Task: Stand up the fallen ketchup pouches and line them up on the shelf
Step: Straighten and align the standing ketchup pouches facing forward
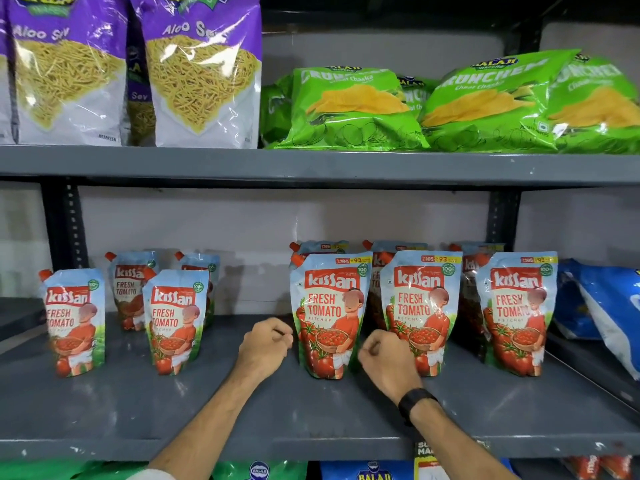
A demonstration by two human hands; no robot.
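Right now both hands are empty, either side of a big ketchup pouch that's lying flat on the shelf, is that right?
Not quite. In the head view that ketchup pouch stands upright between the left hand and right hand. Both hands are empty, loosely closed.

Ketchup pouches (330, 313) upright on shelf (138, 410) (two rows deep)

We see two bare forearms reaching up from the bottom edge, no sleeves covering them as far as the wrists. The right hand (384, 362) wears a black band (415, 403), broad and matte, snug round its wrist. The left hand (265, 344) wears nothing; a pale scrap of cloth (145, 474) shows by its elbow.
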